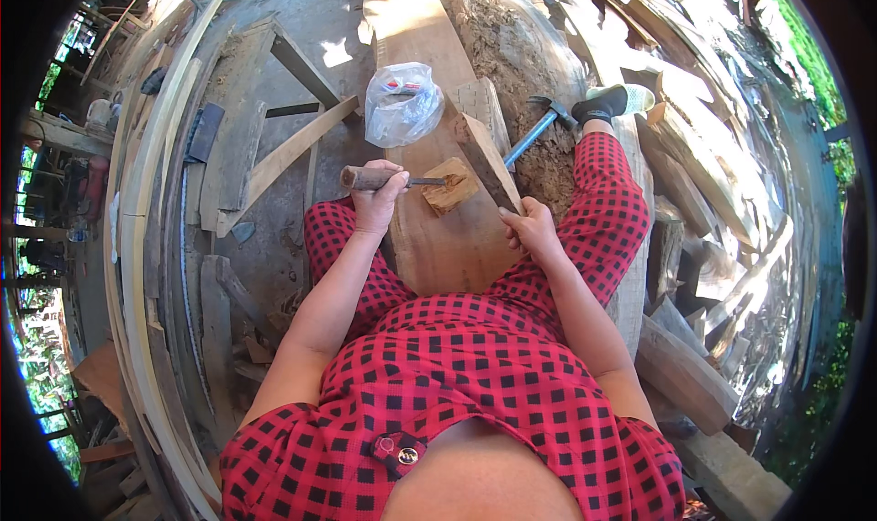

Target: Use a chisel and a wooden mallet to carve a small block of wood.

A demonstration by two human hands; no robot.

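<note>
My left hand (378,201) is closed round a chisel (359,178) with a wooden handle; its blade tip lies at a small, roughly carved wooden block (447,199) on the wide plank (420,256) between my legs. My right hand (530,228) grips the near end of a thick wooden batten (484,155) that slants away right of the block. A hammer (546,116) with a blue handle lies farther right, on rough bark-like wood. Beyond the block sits a clear plastic bag (398,104) with a red item inside.
My legs (603,196) lie either side of the plank. Loose boards and a frame (315,78) stand at the left beside long strips (146,219). Split timber (685,366) is heaped along the right. Cluttered items (91,183) line the far left edge.
</note>
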